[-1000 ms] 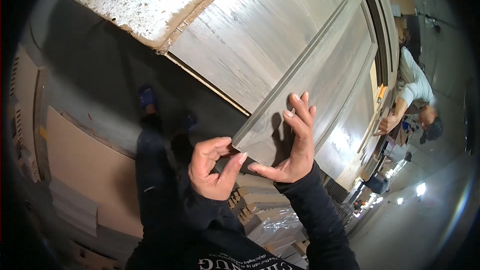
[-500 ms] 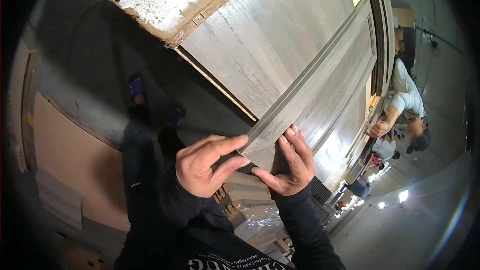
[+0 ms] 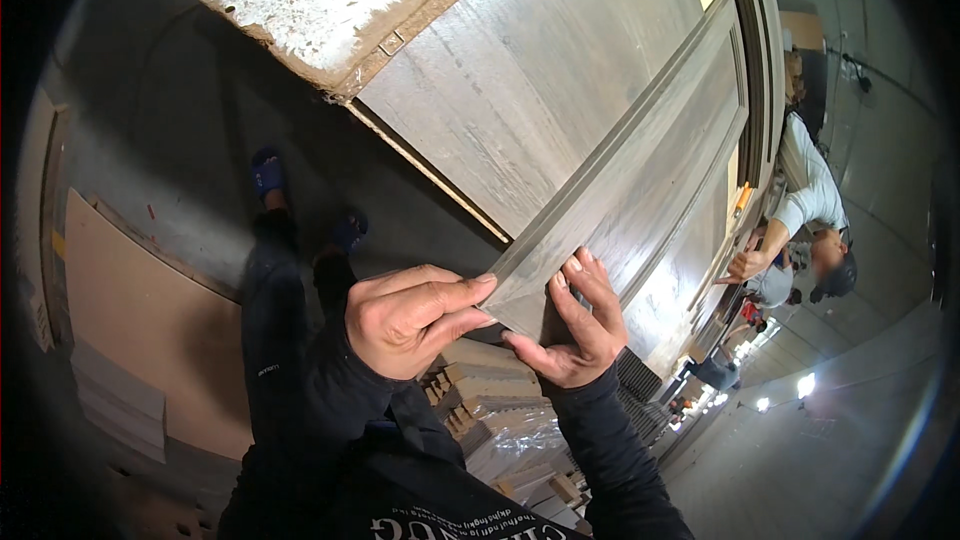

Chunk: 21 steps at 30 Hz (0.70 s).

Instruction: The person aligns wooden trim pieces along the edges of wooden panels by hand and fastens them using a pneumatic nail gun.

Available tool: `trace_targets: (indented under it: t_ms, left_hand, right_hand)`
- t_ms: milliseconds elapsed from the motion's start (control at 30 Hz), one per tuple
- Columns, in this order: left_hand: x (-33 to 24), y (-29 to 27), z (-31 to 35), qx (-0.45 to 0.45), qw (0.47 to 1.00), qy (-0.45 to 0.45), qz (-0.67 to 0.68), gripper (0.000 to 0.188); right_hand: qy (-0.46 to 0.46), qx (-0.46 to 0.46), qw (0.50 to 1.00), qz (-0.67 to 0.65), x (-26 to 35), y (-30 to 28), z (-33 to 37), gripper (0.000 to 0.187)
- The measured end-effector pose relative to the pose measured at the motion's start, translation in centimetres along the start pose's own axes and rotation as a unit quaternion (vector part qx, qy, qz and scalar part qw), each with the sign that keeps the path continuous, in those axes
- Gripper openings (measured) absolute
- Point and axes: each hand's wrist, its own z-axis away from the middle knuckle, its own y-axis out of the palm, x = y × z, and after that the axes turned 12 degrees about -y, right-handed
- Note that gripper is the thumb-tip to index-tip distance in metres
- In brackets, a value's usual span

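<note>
A long grey-brown wood-grain cabinet door (image 3: pixel 655 165), with a raised frame around a recessed panel, slants from my hands toward the upper right. My left hand (image 3: pixel 415 318) pinches its near left corner between thumb and forefinger. Around the near end, my right hand (image 3: pixel 588 325) has its fingers on the top face and its thumb at the end edge. The door's underside is hidden. Under and beyond it lies a wide grey wood-grain board (image 3: pixel 500 80) on the work surface.
A worn white-topped slab (image 3: pixel 310 0) with a chipped edge stands at the upper left. Stacked wood strips (image 3: pixel 480 390) lie below my hands, and a large tan board (image 3: pixel 150 310) is at the left. A co-worker (image 3: pixel 815 185) reaches in from the right, near an orange-handled tool (image 3: pixel 742 200).
My left thumb and forefinger have drawn closer together at the door's corner. The door has barely shifted. The co-worker's hand has moved slightly down and left.
</note>
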Motion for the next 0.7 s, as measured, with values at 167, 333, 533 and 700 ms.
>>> trace_targets:
  t_ms: [167, 333, 533, 700]
  left_hand:
    - [-0.26, -0.15, -0.08, -0.003, 1.0, 0.001, -0.007, 0.035]
    - [-0.33, -0.11, 0.03, -0.003, 1.0, -0.007, -0.008, 0.034]
    - [-0.63, -0.11, 0.41, -0.009, 1.0, -0.017, -0.011, 0.034]
    - [-0.48, 0.09, 0.42, -0.018, 1.0, -0.013, 0.001, 0.032]
  right_hand:
    - [0.0, 0.002, 1.0, 0.003, 0.13, -0.01, -0.21, 0.061]
    - [-0.003, 0.001, 1.0, 0.0, -0.07, 0.1, -0.09, 0.059]
    - [-0.007, 0.003, 1.0, -0.001, 0.08, 0.13, -0.06, 0.058]
    - [-0.006, 0.003, 1.0, -0.008, 0.0, 0.24, -0.08, 0.057]
